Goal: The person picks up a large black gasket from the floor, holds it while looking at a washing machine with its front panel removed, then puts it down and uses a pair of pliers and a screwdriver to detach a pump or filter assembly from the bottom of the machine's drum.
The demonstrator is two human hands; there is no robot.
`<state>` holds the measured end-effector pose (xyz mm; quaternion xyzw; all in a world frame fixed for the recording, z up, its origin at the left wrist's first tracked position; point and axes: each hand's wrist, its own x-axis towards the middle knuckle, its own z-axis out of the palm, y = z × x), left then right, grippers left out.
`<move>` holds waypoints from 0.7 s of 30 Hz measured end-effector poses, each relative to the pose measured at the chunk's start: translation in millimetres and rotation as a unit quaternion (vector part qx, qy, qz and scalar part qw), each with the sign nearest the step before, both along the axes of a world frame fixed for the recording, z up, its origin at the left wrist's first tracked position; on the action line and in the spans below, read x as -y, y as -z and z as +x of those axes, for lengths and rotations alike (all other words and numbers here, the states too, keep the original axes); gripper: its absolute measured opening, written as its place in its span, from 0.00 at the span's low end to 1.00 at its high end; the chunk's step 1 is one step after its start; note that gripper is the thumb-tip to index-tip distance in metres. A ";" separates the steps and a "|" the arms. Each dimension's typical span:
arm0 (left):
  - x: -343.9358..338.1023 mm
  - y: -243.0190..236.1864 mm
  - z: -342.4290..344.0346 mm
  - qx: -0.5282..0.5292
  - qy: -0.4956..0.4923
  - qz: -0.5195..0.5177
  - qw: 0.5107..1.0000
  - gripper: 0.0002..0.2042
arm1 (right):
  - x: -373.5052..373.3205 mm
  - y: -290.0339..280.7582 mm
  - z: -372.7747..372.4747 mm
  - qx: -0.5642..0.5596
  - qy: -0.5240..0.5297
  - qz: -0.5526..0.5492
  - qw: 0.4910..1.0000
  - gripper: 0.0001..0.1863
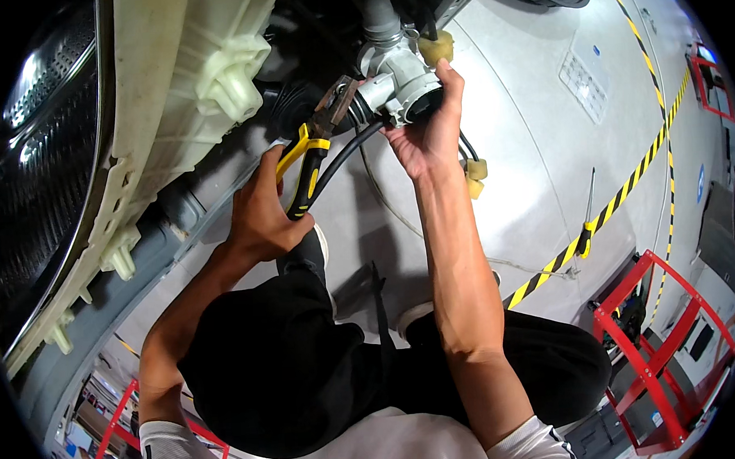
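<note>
My left hand (260, 214) is closed around the yellow-and-black handles of a pair of pliers (306, 176). The rusty jaws of the pliers are up against the side of a light grey plastic pump housing (402, 74), by a short black hose end; whether they grip anything there I cannot tell. From below and the right, my right hand (432, 140) holds the housing, its thumb along the round dark opening. A grey corrugated hose (379, 20) rises from the top of the housing. Beside the pliers a black hose (344, 158) curves down.
A washing machine's metal drum (46, 104) and cream plastic tub (152, 91) fill the left. A screwdriver (586, 220) lies by yellow-and-black floor tape (628, 187) on the right. Red metal frames (648, 365) stand lower right. Yellowish foam pieces (437, 48) hang near the housing.
</note>
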<state>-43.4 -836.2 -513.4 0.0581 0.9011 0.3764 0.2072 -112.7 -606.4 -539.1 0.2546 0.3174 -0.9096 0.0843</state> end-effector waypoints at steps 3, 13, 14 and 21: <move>1.0 -9.3 -5.2 0.023 0.020 -0.024 0.999 0.43 | -1.1 0.1 -1.0 0.011 0.007 -0.001 1.000 0.39; 5.7 -13.2 -10.8 0.008 0.050 -0.072 0.996 0.43 | 1.2 1.6 2.0 0.012 0.002 -0.028 1.000 0.38; 5.8 -11.7 -8.9 -0.001 0.044 -0.069 0.997 0.43 | 1.4 0.8 1.6 0.008 0.007 -0.041 0.999 0.36; 6.3 -12.6 -13.5 -0.046 0.081 -0.106 0.990 0.43 | 0.5 -1.6 5.8 0.000 0.002 -0.050 0.999 0.31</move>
